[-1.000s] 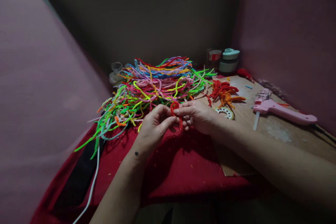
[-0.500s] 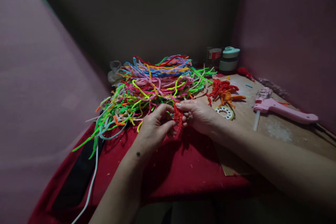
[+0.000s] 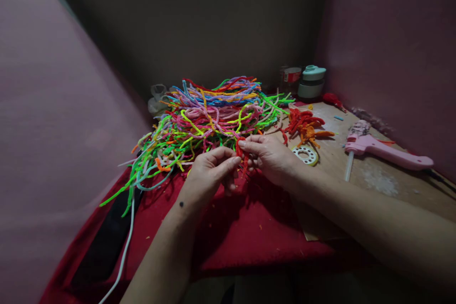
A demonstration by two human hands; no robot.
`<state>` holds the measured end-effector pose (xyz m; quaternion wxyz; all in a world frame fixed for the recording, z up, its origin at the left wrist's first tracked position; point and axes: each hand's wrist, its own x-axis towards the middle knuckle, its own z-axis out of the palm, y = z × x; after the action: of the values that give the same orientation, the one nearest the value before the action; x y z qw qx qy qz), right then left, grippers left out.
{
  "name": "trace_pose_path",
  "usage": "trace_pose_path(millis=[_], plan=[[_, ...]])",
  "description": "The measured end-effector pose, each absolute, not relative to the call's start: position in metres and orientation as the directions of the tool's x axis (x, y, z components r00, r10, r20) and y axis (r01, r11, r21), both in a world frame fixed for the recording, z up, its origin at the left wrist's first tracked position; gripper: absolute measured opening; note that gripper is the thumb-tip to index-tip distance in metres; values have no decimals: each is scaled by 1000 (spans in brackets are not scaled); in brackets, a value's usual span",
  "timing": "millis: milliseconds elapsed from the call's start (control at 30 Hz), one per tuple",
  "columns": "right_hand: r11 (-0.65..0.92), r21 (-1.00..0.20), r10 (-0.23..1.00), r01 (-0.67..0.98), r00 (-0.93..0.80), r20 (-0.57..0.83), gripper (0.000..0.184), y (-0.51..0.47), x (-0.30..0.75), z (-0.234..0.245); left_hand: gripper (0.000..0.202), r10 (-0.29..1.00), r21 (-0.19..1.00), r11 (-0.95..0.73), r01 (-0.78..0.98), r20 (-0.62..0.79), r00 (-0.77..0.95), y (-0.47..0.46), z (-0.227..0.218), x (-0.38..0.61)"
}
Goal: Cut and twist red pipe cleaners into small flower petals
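Both hands worked close together above the red cloth (image 3: 249, 242), just in front of the heap of coloured fuzzy stems (image 3: 217, 114); the right hand (image 3: 276, 157) pinched a bent red stem (image 3: 246, 157) between thumb and forefinger, its lower part hanging past the fingertips; the left hand (image 3: 210, 171) had thumb and forefinger nearly together at the piece's left edge, but whether they gripped it could not be told; the fingers hid part of the stem; to the right, on a brown board (image 3: 335, 171), lay a tape roll (image 3: 314, 156) near the right wrist, a pile of red and orange pieces (image 3: 301, 121) behind it, and a pink glue gun (image 3: 388, 153) farther right; the right forearm covered some of the board; a white cable (image 3: 123, 261) ran beside a dark flat object (image 3: 99, 251) at left; a lidded container (image 3: 309, 89) stood behind.
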<state>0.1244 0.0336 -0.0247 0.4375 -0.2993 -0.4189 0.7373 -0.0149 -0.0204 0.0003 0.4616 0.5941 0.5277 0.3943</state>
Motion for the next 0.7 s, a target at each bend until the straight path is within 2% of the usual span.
trace_pose_path(millis=[200, 400, 467, 600, 700], plan=[[-139, -909, 904, -393, -426, 46, 18, 32, 125, -25, 17, 988, 978, 28, 208, -59, 145, -20, -1, -16], [-141, -898, 905, -416, -422, 54, 18, 33, 126, -26, 18, 987, 963, 18, 268, -61, 150, -21, -1, -16], [-173, -879, 905, -445, -424, 36, 20, 34, 126, -26, 16, 984, 966, 27, 259, -71, 163, -22, 0, -16], [-322, -812, 890, -487, -448, -85, 23, 35, 128, -25, 15, 978, 972, 57, 230, -100, 181, -23, 2, -14], [-330, -806, 886, -492, -456, -84, 25, 36, 129, -24, 17, 983, 982, 67, 178, -95, 156, -23, 2, -14]])
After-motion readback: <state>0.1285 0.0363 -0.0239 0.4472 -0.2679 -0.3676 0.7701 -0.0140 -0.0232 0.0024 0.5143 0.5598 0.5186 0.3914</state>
